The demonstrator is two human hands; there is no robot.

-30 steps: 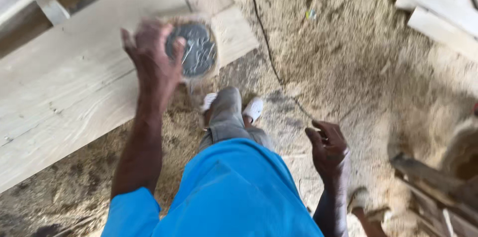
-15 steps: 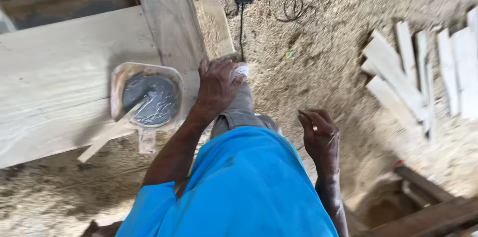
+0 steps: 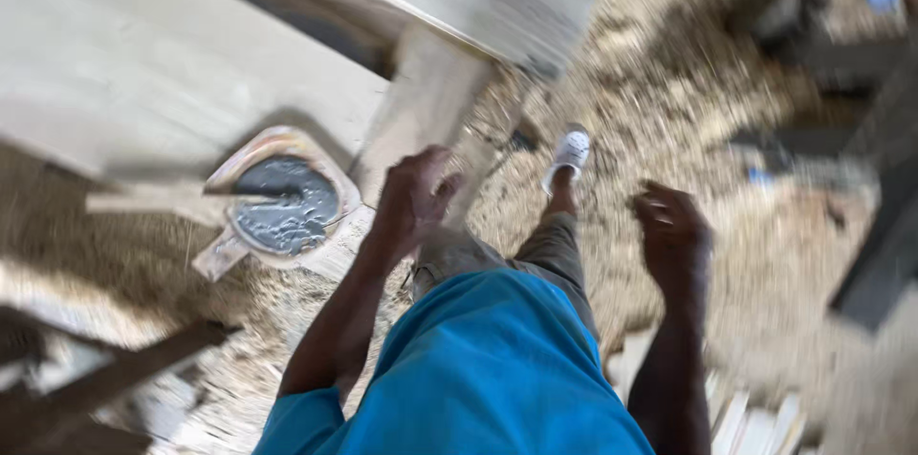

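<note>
Sawdust-strewn floor (image 3: 669, 130) beneath pale planks (image 3: 143, 82)

Open sawdust floor (image 3: 688, 130) between hands — planks (image 3: 143, 82) and grey-paste container (image 3: 284, 204) crowd left side.

Bright daylight fills the picture. Everything looks smeared, because the camera is moving fast. The edges are the most blurry. The pale planks (image 3: 143, 63) shine almost white. Soft shadows lie under them.
</note>
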